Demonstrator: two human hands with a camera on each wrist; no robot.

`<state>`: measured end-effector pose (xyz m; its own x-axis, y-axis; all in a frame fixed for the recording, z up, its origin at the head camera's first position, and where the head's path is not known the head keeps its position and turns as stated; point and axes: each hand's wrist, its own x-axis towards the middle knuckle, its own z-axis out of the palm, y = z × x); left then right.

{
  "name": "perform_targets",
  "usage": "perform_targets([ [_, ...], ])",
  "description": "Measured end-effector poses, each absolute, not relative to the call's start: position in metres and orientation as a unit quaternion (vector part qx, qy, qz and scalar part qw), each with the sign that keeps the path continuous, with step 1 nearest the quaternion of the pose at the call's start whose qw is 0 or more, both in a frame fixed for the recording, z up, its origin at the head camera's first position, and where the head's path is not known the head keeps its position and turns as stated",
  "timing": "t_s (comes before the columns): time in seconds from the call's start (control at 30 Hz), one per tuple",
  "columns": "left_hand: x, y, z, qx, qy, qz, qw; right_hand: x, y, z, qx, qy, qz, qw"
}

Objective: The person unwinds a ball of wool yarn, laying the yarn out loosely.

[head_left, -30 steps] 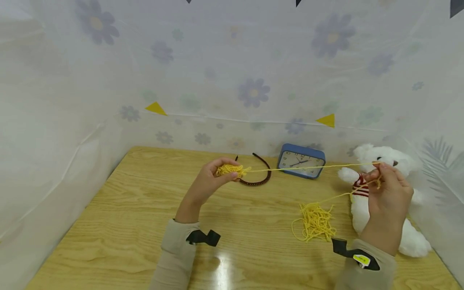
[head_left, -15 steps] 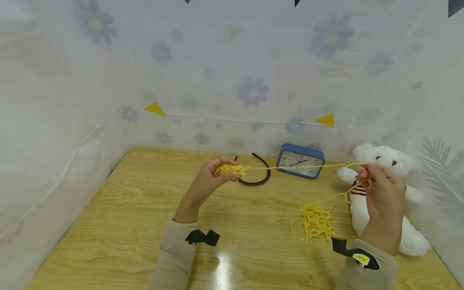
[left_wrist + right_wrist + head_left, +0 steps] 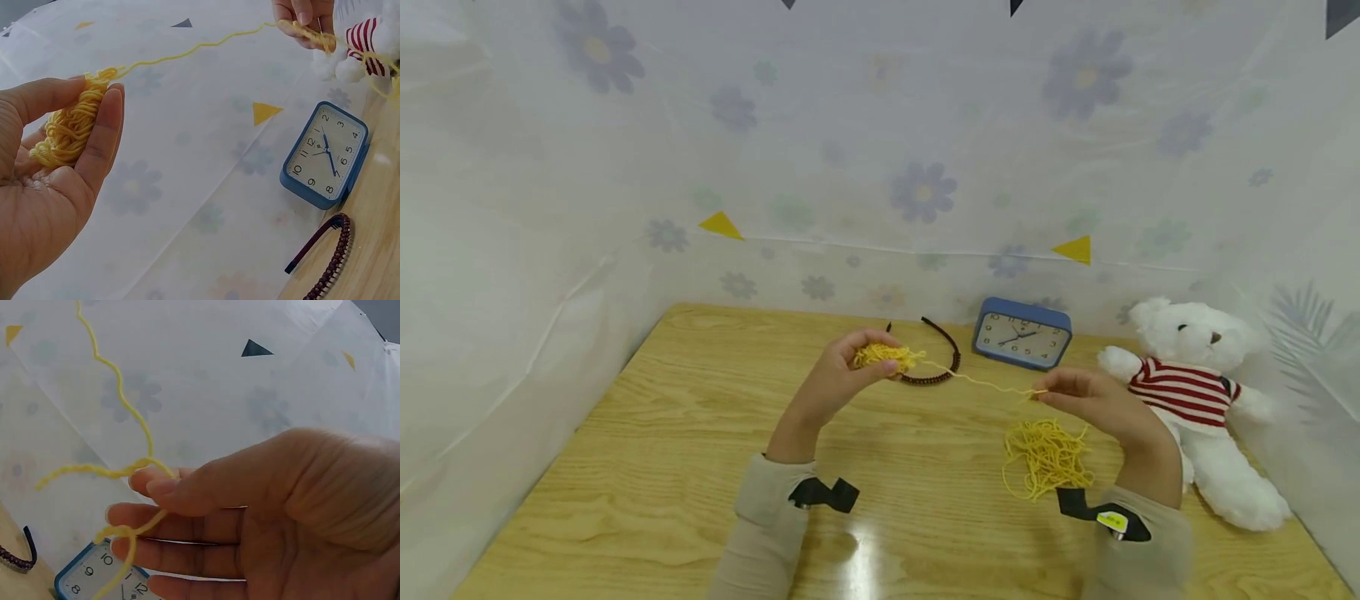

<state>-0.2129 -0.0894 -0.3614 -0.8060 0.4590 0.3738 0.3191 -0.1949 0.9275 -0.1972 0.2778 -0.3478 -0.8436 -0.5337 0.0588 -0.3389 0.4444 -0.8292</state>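
Nearest to me: two beige sleeves (image 3: 767, 529), each with a black mount (image 3: 1105, 512) at the wrist; a bright yellow label (image 3: 1112, 522) sits on the right one. Next, on the wood counter (image 3: 647, 467), a loose yellow pile (image 3: 1051, 460) of yarn, near the right wrist.

Right hand (image 3: 1105, 404) is above the counter, just beyond the pile. I see its grip pinching a yellow strand (image 3: 988, 383) between thumb and forefinger; other fingers fairly straight, and a loop of yarn hangs over them in the right wrist view. Left hand (image 3: 838, 379), also raised, has its grip around a yarn bundle (image 3: 70, 128), thumb one side, fingers the other. Strand runs between the bundle and the right hand, sagging a bit.

White bear (image 3: 1187, 396), red-striped shirt, sits at the right, near the right hand. Past the left hand I get a dark beaded band (image 3: 957, 358), curved, partly covered by that hand. Blue clock (image 3: 1022, 333) stands right of it, near the back edge. Farthest: flower-print sheet (image 3: 850, 125), yellow triangles (image 3: 721, 225) across it.
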Motion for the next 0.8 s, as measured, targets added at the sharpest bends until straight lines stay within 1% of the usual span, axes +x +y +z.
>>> perform_targets([
  [0.2,-0.213,-0.083,-0.363,0.326,0.642,0.692,0.051,-0.2,0.263,-0.348,-0.324,0.834,-0.421,0.15],
  [0.37,-0.212,-0.077,-0.364,0.341,0.635,0.69,0.065,-0.201,0.24,-0.345,-0.326,0.838,-0.416,0.134],
  [0.5,-0.213,-0.073,-0.366,0.351,0.623,0.695,0.076,-0.204,0.21,-0.347,-0.324,0.815,-0.465,0.123],
  [0.67,-0.213,-0.069,-0.368,0.357,0.612,0.7,0.089,-0.205,0.177,-0.351,-0.321,0.771,-0.533,0.137],
  [0.8,-0.212,-0.067,-0.367,0.361,0.616,0.694,0.093,-0.204,0.164,-0.355,-0.325,0.744,-0.566,0.143],
])
